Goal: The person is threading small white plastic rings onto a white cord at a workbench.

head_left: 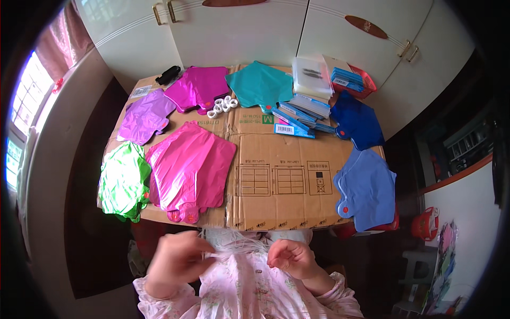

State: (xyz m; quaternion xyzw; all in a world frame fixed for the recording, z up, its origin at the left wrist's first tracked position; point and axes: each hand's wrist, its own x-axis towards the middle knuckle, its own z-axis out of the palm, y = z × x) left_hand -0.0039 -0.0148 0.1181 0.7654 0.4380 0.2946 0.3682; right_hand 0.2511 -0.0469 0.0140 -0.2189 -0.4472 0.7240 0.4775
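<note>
Thin white strings [241,247] may tangle, because they lie loosely crossed between the left hand [181,259] and the right hand [292,259], which are apart, their grip I cannot tell

At seven o'clock your left hand [178,258] is blurred; the white strands [239,245] at six are too fine to trace. Blue packets [348,78] partly hide the red basket [370,89] at two.
</note>
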